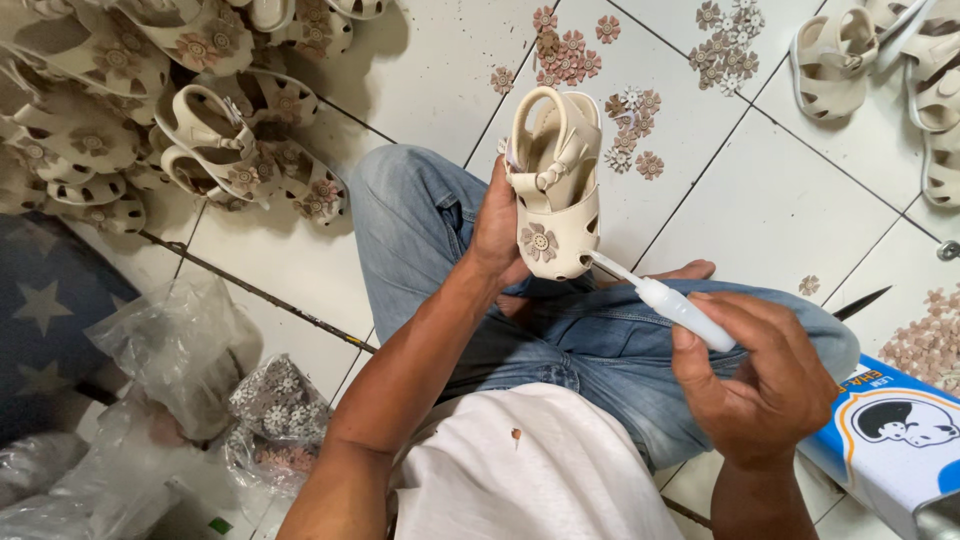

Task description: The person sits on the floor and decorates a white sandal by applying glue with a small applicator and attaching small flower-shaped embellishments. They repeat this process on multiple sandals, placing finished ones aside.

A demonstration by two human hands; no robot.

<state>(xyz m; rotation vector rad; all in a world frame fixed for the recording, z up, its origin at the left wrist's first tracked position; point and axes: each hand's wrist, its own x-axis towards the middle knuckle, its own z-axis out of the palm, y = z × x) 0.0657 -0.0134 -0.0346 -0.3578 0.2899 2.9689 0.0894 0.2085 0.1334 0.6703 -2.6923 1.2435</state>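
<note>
While the left hand (497,225) grips the cream sandal (553,190) at frame centre, the right hand (765,375), closed around the glue applicator (668,300), should probably keep its nozzle steady at the toe edge beside the flower (539,242).

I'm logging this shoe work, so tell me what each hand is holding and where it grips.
The left hand holds a cream sandal by its side. The right hand grips a white glue tube by its body, nozzle at the sandal's toe.
</note>
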